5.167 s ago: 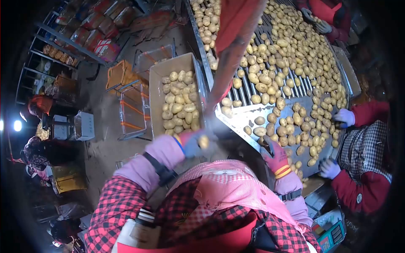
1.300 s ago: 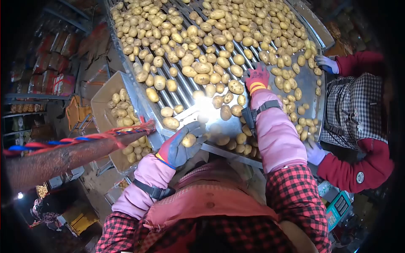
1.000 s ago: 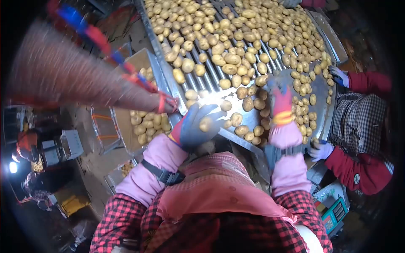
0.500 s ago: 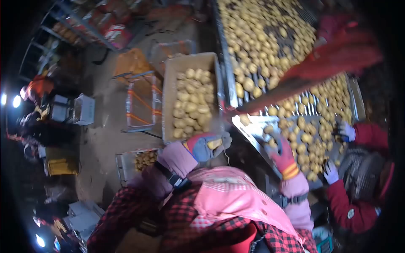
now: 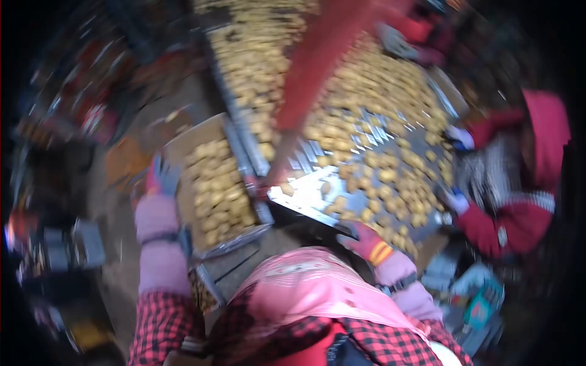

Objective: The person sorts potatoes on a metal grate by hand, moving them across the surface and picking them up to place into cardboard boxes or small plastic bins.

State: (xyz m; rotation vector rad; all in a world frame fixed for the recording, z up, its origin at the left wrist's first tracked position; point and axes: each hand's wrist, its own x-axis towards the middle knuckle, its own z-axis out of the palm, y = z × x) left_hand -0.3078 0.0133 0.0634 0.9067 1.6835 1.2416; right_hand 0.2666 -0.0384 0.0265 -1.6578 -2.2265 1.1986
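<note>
My left hand (image 5: 162, 175), in a grey and red glove, is at the outer left wall of a cardboard box (image 5: 183, 145). Its fingers look stretched out along that side, though motion blurs them; no potato shows in it. Inside the box lies a heap of yellow potatoes (image 5: 218, 189). My right hand (image 5: 365, 241), gloved in red and grey with yellow cuff stripes, is at the near edge of the metal sorting table (image 5: 305, 204). Thumb and fingers are apart, and nothing visible is held. Loose potatoes (image 5: 390, 192) lie just beyond it.
A blurred red bar (image 5: 305, 79) slants across the potato-covered conveyor. A co-worker in a dark red sleeve (image 5: 497, 229) has gloved hands at the table's right side. Another gloved hand (image 5: 397, 43) is farther back. A smaller box of potatoes (image 5: 204, 293) sits below the large box.
My view has swung right. My left hand has gone from in front of the box, with a potato, to its left side. My right hand has drawn back from the potatoes to the table edge.
</note>
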